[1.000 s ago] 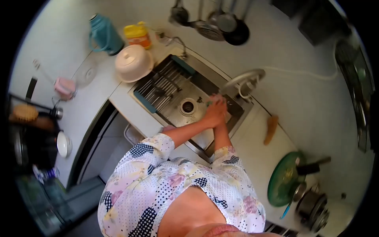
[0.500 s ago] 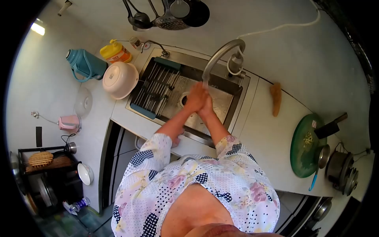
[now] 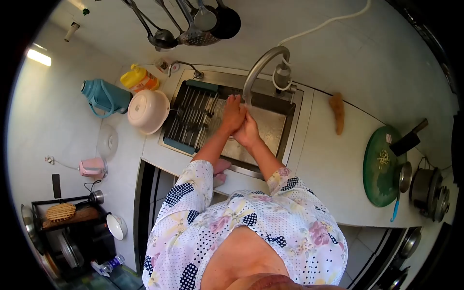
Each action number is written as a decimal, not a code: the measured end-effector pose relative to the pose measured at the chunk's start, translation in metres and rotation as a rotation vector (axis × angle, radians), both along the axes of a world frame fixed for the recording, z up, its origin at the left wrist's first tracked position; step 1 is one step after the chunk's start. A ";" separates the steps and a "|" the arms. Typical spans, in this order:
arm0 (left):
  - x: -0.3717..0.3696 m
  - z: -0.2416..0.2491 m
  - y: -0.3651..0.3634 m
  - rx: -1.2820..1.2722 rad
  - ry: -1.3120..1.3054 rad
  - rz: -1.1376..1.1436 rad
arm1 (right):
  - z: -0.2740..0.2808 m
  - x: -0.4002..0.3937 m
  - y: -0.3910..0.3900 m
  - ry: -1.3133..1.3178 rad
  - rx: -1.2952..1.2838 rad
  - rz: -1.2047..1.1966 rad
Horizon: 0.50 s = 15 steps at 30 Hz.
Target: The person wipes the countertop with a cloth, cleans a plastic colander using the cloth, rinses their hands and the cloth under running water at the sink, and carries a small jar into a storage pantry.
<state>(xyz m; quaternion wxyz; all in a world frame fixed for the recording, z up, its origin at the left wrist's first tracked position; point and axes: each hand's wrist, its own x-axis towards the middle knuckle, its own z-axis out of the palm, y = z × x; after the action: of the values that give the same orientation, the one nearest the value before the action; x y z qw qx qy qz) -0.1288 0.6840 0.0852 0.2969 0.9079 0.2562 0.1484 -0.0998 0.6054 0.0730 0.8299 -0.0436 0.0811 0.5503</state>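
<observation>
Under the mouth of the curved metal tap (image 3: 258,70), my two hands touch each other above the sink (image 3: 270,126). My left hand (image 3: 234,115) has its back up, with its fingers stretched toward the tap. Against it lies my right hand (image 3: 248,129), palm partly showing and fingers apart from the palm, their tips partly hidden by the left hand. No object is visible in either hand. A dark rack with metal bars (image 3: 193,116) spans the left part of the sink.
Left of the sink are a pink basin (image 3: 148,111), a yellow bottle (image 3: 140,79) and a teal thermos (image 3: 108,96). On the right counter lie a brown root-like item (image 3: 337,113) and a green board (image 3: 374,176) with a cleaver (image 3: 408,140). Utensils (image 3: 193,34) hang above.
My hands have shifted from clasped together to more spread, the left fingers now stretched out. The whole view has tilted slightly, showing more of the left side.
</observation>
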 end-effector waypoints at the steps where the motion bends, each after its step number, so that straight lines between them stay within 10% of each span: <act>1: 0.001 0.002 0.004 0.083 -0.037 -0.001 | -0.004 0.009 0.002 -0.056 -0.011 -0.013; 4: -0.008 0.029 -0.030 -0.077 -0.248 -0.279 | 0.005 0.033 -0.009 -0.087 -0.233 -0.075; 8: -0.012 0.023 -0.048 0.092 -0.111 -0.163 | -0.053 0.029 0.004 -0.112 0.043 -0.044; 15: -0.017 -0.015 -0.006 0.003 -0.133 -0.064 | 0.006 0.008 -0.001 0.072 -0.144 0.046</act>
<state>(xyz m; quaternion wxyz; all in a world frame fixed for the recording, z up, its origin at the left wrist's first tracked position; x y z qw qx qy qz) -0.1453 0.6778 0.0699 0.3166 0.9041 0.2064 0.1992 -0.0920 0.6046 0.0787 0.8083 -0.0854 0.1492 0.5631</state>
